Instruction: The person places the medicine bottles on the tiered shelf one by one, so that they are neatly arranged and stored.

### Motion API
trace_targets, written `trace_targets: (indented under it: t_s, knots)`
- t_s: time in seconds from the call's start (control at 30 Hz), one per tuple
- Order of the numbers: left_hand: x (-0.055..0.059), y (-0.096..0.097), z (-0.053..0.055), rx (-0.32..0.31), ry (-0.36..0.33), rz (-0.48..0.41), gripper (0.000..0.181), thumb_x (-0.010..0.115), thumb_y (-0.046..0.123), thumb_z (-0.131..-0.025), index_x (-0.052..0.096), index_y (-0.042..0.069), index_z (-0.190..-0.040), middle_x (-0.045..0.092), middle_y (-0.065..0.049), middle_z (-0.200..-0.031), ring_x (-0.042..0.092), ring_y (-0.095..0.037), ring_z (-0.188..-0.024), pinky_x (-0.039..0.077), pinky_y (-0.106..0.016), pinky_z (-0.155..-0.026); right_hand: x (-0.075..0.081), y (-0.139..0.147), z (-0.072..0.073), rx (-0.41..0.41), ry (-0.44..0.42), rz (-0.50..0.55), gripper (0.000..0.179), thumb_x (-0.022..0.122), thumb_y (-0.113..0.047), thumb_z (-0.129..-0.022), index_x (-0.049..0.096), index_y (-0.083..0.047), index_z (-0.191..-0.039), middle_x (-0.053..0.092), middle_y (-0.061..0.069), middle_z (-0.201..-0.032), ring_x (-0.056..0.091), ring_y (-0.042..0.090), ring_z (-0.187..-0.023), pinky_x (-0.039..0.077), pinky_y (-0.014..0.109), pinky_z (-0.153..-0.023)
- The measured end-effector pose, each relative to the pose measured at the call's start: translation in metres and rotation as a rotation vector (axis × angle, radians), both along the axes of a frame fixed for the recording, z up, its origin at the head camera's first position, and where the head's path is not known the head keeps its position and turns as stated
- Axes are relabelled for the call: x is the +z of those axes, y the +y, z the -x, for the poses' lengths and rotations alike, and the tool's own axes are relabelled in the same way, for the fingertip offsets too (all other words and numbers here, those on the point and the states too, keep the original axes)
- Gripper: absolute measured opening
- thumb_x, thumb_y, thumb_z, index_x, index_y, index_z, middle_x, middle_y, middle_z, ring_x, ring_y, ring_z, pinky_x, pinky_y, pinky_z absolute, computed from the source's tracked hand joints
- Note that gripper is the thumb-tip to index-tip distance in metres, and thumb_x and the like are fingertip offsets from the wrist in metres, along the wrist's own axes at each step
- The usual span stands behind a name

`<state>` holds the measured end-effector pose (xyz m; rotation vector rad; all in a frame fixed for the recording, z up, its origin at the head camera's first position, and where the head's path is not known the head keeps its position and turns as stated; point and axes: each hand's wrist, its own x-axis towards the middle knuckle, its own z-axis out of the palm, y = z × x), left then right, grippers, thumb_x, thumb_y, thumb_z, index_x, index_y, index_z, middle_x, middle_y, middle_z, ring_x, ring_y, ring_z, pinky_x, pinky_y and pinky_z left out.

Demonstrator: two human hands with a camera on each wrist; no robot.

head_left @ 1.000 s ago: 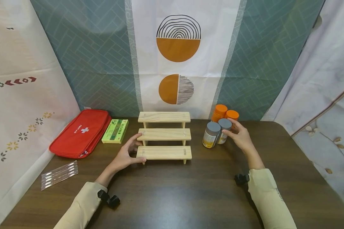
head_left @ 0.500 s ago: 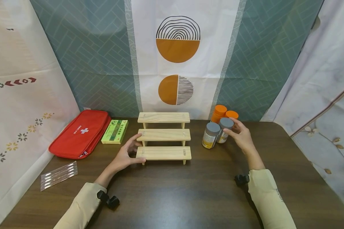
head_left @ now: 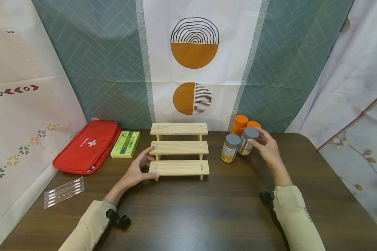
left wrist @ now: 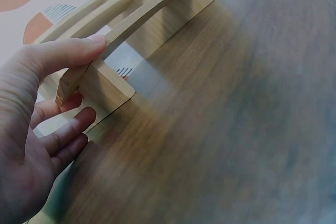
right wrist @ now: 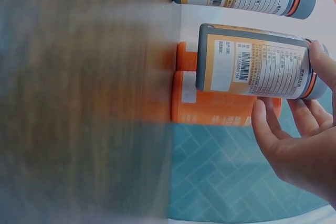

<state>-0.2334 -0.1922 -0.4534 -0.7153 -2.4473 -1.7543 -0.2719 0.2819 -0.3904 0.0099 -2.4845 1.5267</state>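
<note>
A three-step wooden display stand (head_left: 179,168) is on the table, its left end held by my left hand (head_left: 139,169). In the left wrist view the thumb (left wrist: 79,53) lies on the edge of the lowest board and the other fingers reach beneath it. My right hand (head_left: 268,148) grips a grey-capped pill bottle (right wrist: 257,64) near its cap. That bottle tilts slightly, its base a little off the table. Left of it stands a second grey-capped bottle (head_left: 229,150). Two orange bottles (head_left: 239,126) are behind, one partly hidden by the held bottle.
On the left lie a red first-aid pouch (head_left: 88,146), a green-yellow box (head_left: 125,144) and a clear pack of cotton swabs (head_left: 64,192). Patterned cloth (head_left: 119,87) hangs behind the brown table (head_left: 188,212), with further cloth at both sides.
The grey-capped bottle in my right hand has risen slightly, shifted right and tilted away from its neighbour. My left hand and the wooden stand stay as they were.
</note>
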Motion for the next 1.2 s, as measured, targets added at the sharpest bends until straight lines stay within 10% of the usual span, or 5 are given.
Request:
trace_targets:
  t_s: [0.23, 0.6, 1.2]
  knots:
    - [-0.001, 0.0, 0.0, 0.005, -0.003, -0.002, 0.096, 0.084, 0.003, -0.072, 0.031, 0.016, -0.152, 0.058, -0.02, -0.115, 0.063, -0.007, -0.09, 0.05, -0.024, -0.081, 0.005, 0.0, 0.0, -0.02, -0.004, 0.024, 0.066, 0.068, -0.03, -0.092, 0.038, -0.015, -0.15, 0.051, 0.017, -0.143, 0.05, 0.009, -0.11, 0.04, 0.025, -0.092]
    - [-0.002, 0.0, -0.001, 0.005, 0.007, -0.014, 0.097, 0.084, 0.001, -0.071, 0.032, 0.016, -0.152, 0.059, -0.02, -0.115, 0.063, -0.008, -0.088, 0.049, -0.023, -0.08, 0.021, 0.0, -0.007, -0.05, 0.09, 0.129, 0.063, 0.072, -0.022, -0.089, 0.045, -0.014, -0.146, 0.055, -0.032, -0.103, 0.054, -0.004, -0.098, 0.041, 0.014, -0.083]
    - [-0.004, 0.0, -0.001, 0.014, -0.002, -0.017, 0.096, 0.083, 0.0, -0.072, 0.031, 0.017, -0.152, 0.059, -0.02, -0.115, 0.064, -0.007, -0.088, 0.048, -0.023, -0.083, 0.064, 0.002, -0.01, -0.082, 0.157, 0.289, 0.063, 0.072, -0.016, -0.088, 0.046, -0.02, -0.145, 0.057, -0.013, -0.138, 0.049, 0.002, -0.109, 0.038, 0.018, -0.091]
